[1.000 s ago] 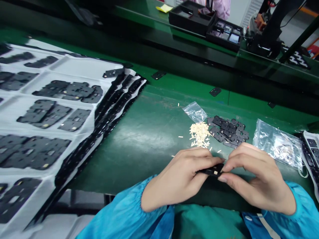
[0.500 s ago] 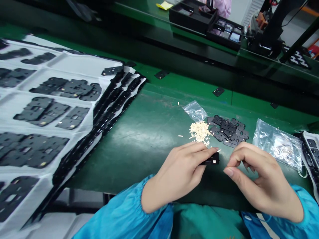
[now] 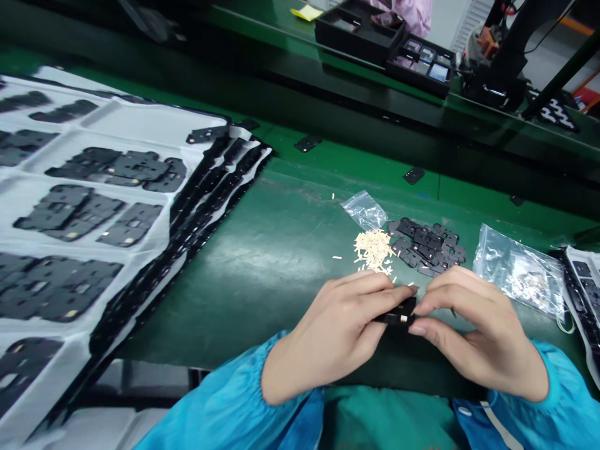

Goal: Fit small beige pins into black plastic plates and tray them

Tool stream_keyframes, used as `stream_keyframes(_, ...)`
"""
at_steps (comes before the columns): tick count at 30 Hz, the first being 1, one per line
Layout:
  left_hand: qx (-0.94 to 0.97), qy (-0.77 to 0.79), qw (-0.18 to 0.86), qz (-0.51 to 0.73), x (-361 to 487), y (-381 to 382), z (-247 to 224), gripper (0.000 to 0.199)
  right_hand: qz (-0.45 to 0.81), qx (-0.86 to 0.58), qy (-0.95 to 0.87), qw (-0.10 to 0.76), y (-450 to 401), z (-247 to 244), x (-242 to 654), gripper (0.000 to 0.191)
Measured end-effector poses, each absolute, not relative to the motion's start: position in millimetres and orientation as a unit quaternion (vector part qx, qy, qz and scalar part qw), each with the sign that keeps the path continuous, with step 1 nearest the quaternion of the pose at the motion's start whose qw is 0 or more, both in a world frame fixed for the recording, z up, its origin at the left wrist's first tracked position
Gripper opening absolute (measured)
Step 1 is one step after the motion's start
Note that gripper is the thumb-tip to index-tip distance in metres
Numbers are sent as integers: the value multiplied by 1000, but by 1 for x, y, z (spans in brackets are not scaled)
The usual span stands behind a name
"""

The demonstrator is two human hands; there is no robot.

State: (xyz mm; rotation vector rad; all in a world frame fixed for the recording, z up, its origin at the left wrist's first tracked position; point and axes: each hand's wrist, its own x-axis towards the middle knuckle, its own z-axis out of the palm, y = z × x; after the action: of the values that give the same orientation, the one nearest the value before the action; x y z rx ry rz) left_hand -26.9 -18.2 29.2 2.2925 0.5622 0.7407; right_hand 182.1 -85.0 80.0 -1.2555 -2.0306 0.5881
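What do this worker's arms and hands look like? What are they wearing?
The left hand and right hand are bare, with no gloves. The arms are in shiny bright blue sleeves, the left sleeve and right sleeve, gathered into elastic cuffs at the wrists. The jacket has a white stripe, and a green garment shows at its opening.

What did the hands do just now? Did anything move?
The right hand moved away to the right, then came back, and now its fingers are right up at the end of the small black part. The left hand kept holding that part the whole time. The pile of cream strips and the heap of black parts stayed where they were.
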Motion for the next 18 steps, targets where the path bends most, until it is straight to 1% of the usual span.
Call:
stream_keyframes(7,874,210,336,282,-26,-17,30,43,217,-472,-780,349,-83,79,183,11)
stream_keyframes(18,869,204,351,282,-24,-18,31,41,238,-458,-771,374,-84,78,185,10)
